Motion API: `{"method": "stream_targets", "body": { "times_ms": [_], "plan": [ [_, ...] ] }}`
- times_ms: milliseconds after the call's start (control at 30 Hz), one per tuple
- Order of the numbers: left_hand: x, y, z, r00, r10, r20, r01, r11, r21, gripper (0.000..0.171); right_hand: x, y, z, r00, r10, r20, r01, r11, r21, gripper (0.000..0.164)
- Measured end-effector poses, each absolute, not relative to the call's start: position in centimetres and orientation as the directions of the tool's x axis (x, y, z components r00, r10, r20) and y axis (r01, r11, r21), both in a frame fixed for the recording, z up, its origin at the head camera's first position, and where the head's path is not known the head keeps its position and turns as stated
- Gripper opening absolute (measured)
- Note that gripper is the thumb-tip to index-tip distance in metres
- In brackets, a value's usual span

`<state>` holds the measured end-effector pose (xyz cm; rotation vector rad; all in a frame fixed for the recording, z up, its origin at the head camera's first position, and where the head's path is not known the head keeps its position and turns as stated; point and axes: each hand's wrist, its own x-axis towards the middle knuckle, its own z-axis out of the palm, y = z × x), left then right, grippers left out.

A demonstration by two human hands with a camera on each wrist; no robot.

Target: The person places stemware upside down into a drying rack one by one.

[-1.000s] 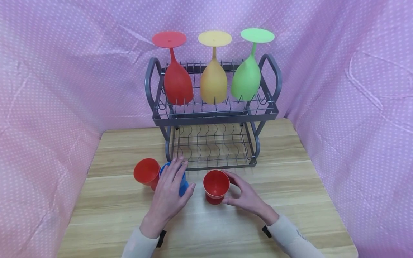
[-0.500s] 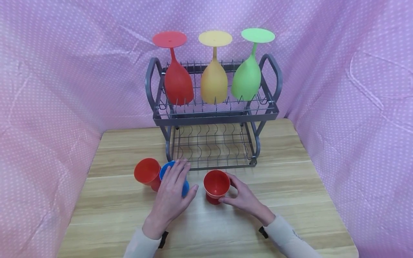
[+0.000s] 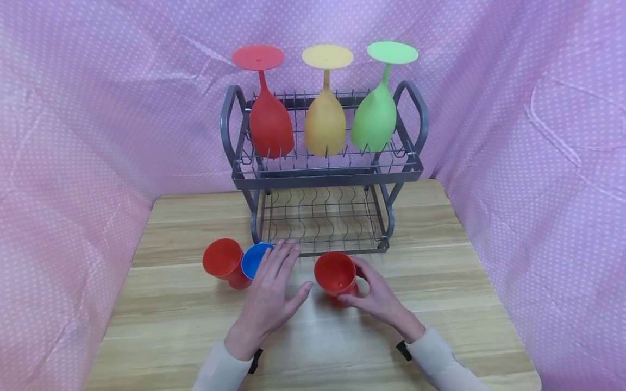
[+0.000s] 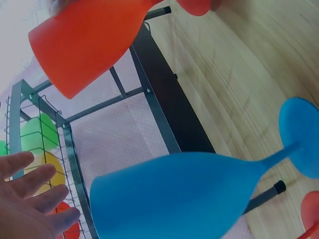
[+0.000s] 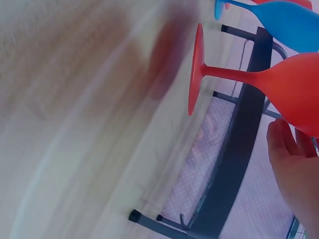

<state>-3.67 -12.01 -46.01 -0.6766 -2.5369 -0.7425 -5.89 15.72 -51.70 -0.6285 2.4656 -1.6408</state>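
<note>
My right hand (image 3: 380,297) grips a red plastic wine glass (image 3: 335,274) from its right side, thumb in front of the bowl. The glass stands bowl up, and in the right wrist view its foot (image 5: 197,69) shows apart from a red blur on the table. My left hand (image 3: 270,298) is spread with straight fingers and holds nothing. It overlaps a blue wine glass (image 3: 254,262) in the head view; the left wrist view shows that blue bowl (image 4: 169,196) beside the fingers. Another red wine glass (image 3: 222,258) stands left of the blue one.
Behind the hands is a dark two-tier dish rack (image 3: 327,178). Upside down on its upper tier are a red glass (image 3: 271,127), a yellow glass (image 3: 325,125) and a green glass (image 3: 374,122). Pink dotted cloth (image 3: 88,119) surrounds the wooden table (image 3: 440,250).
My right hand has closed around the red wine glass and shifted it slightly right and back. My left hand has slid right, uncovering more of the blue glass's rim.
</note>
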Motion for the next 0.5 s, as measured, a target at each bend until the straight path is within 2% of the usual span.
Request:
{"method": "stream_targets", "body": {
  "times_ms": [333,500],
  "plan": [
    [-4.0,-10.8,-45.7,-0.803,0.339,0.491,0.561,0.709,0.427,0.081,-6.3,16.8,-49.8,-0.892,-0.382,0.24,-0.389,0.383,-0.838,0.085],
    [-4.1,-10.1,-45.5,-0.826,0.316,0.466,0.541,0.678,0.498,0.081,-6.7,17.2,-49.0,-0.867,-0.391,0.308,-0.46,0.395,-0.795,0.089]
  ]
}}
